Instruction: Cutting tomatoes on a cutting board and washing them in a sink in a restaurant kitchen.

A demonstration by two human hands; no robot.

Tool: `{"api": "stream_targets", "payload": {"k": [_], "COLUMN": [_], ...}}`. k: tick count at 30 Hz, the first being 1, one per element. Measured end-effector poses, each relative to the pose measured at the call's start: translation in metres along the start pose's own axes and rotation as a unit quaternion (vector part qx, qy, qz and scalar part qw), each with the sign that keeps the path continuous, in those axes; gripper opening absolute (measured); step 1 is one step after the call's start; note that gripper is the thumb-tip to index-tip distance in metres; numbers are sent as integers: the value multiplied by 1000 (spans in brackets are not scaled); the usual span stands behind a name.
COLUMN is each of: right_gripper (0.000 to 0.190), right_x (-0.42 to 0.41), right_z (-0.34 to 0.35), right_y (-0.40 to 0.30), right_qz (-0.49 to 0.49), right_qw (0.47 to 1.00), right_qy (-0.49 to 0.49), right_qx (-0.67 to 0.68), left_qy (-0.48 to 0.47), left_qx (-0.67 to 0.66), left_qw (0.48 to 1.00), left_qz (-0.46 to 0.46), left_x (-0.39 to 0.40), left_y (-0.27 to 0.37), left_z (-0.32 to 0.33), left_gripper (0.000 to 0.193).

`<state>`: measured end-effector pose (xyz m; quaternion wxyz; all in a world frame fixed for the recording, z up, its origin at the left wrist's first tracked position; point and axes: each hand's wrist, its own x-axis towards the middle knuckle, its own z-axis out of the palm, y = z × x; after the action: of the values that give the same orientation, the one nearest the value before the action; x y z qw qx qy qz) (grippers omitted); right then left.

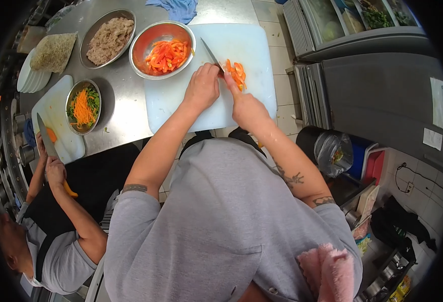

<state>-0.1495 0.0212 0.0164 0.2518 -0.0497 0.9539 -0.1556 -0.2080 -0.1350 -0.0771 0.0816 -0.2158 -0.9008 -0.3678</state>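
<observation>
My right hand grips a kitchen knife, its index finger stretched along the blade, over a large white cutting board. Just left of the blade my left hand rests on the board with its fingers curled together; whatever lies under them is mostly hidden, so I cannot tell if it holds something. Cut strips of tomato lie right of the knife. At the board's upper left stands a steel bowl with many more red-orange strips in it.
A steel bowl of ground meat and a smaller bowl of shredded carrot and greens stand left. Beyond are a filled bag and stacked plates. At far left a co-worker cuts carrot on another board. A blue cloth lies behind.
</observation>
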Motion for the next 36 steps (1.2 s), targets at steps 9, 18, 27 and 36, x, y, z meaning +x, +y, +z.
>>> {"api": "stream_targets", "payload": {"k": [9,18,27,36], "right_gripper": [90,60,56,42], "right_x": [-29,-32,-40,-107], "right_z": [-30,-16,-12,-24], "right_y": [-1,35,44,122], "right_qz": [11,6,-57,-9], "right_qw": [996,998,961,978], "right_qy": [-69,64,250,184], "right_qx": [-49,21,107,95], "left_qy": [76,74,-167,-119], "left_qx": [-41,-9,67,181], "left_qw": [995,995,972,976], "left_qz": [-50,-63,153,-15], "left_x": [0,2,-12,-5], "left_y": [1,4,86,42], "left_z": [1,-3,-16,-5], "left_gripper": [15,25,81,118]}}
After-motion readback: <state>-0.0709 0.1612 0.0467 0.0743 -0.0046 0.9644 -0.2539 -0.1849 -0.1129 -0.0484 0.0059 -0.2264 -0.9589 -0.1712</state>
